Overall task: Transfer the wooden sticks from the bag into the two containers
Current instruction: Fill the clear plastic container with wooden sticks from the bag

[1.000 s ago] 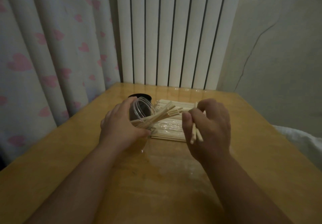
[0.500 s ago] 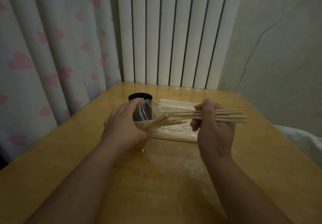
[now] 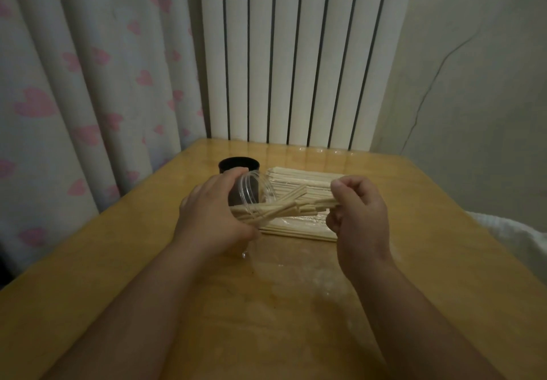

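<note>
My left hand [image 3: 213, 219] grips the tilted jar [image 3: 254, 187], my right hand [image 3: 359, 214] pinches sticks [image 3: 284, 209] at its mouth, bag [image 3: 299, 227] just beyond both; I would level the bundle and slide it in.

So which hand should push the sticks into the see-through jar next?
The right hand. Its grip pinches the sticks, whose ends point into the mouth of the clear jar. The left hand is busy holding that jar tilted toward them.
</note>
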`<state>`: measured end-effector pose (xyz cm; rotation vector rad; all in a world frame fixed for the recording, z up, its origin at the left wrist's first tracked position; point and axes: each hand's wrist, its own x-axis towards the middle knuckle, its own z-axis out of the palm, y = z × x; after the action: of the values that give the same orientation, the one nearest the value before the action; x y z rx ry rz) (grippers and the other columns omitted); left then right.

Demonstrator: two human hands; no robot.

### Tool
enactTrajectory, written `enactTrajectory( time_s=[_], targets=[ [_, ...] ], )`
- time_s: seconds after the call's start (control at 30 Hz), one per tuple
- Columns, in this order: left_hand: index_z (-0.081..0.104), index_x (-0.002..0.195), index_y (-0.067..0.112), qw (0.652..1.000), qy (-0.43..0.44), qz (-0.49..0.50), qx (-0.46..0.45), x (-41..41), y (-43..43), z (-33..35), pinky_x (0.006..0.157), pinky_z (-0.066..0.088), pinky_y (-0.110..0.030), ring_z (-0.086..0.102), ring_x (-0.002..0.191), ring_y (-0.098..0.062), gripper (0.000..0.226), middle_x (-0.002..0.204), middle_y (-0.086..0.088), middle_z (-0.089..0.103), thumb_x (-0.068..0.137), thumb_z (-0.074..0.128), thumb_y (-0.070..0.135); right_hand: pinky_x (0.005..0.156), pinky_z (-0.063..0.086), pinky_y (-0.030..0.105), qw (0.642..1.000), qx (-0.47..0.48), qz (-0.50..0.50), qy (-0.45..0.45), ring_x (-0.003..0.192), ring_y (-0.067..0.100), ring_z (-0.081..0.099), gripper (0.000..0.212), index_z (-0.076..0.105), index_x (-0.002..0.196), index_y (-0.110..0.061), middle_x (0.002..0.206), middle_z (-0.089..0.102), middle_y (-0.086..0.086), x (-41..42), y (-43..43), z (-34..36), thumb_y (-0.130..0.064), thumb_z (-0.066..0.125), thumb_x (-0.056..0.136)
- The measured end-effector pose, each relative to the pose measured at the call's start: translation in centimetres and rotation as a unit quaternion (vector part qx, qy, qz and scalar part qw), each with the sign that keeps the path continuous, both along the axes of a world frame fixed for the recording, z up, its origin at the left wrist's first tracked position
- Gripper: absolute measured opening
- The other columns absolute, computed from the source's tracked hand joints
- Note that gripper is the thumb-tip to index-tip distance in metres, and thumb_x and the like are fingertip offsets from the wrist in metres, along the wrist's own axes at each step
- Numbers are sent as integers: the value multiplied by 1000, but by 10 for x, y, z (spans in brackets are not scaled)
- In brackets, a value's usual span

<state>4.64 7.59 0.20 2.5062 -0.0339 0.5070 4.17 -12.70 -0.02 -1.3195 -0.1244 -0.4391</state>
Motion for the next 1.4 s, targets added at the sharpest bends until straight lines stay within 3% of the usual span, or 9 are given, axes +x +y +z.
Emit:
enactTrajectory(
  time_s=[0.07,0.2,0.57,0.63,0.8,0.9,1.07,1.3,1.4],
  targets=[
    [34,148,45,1000,-2,1,-5,0,0,0,110,36,-45,40,135,-20,110,146,14,45,55,93,41,48,40,24,1000,-22,-9,-11,53,11,45,13,62,81,-11,64,55,-1,-2,1,0,-7,63,93],
    [34,149,43,1000,-6,5,-18,-1,0,1,112,35,-47,39,137,-21,109,148,11,46,57,94,42,63,54,22,997,-71,-23,-9,71,10,63,16,74,88,-13,77,70,0,-1,5,-3,-18,62,96],
    [33,149,43,999,-5,19,-39,0,0,1,113,35,-48,39,137,-21,112,149,11,45,56,94,43,60,53,27,999,-8,13,39,68,15,59,28,71,91,-8,78,65,8,3,5,-6,-17,47,103],
    [34,149,42,998,-9,29,-50,1,1,1,112,36,-48,40,136,-21,112,148,10,46,55,95,44,59,52,30,996,-70,-4,60,67,16,59,24,68,86,-9,77,66,7,4,2,-7,-13,49,100],
    [35,148,42,996,-15,40,-75,3,4,-1,110,38,-50,41,135,-23,113,147,9,47,53,95,45,69,50,32,899,-429,-28,86,75,9,61,16,65,81,-25,77,67,-8,2,5,-18,-25,55,94],
    [35,147,42,996,-17,43,-75,4,4,-2,109,38,-49,42,134,-22,112,146,10,48,52,96,45,74,50,32,871,-480,-22,101,80,7,58,16,67,86,-27,88,67,-12,1,7,-17,-25,53,94],
    [35,147,42,996,-20,46,-75,4,4,-3,108,40,-49,43,134,-23,112,146,8,48,53,96,45,104,38,29,807,-574,62,127,130,16,50,40,62,133,-26,140,58,-5,4,8,-22,-18,48,96],
    [36,148,41,996,-19,43,-75,4,4,-2,110,38,-49,41,135,-23,111,148,9,47,55,95,42,99,39,39,703,-707,0,79,120,25,50,32,59,128,-26,130,56,0,23,7,-38,-28,39,102],
    [35,148,41,996,-17,40,-74,4,4,-2,110,38,-49,41,135,-24,110,148,9,46,56,95,43,96,35,38,686,-723,-20,76,118,25,48,32,59,129,-29,128,54,-2,27,9,-42,-27,40,103]
  ],
)
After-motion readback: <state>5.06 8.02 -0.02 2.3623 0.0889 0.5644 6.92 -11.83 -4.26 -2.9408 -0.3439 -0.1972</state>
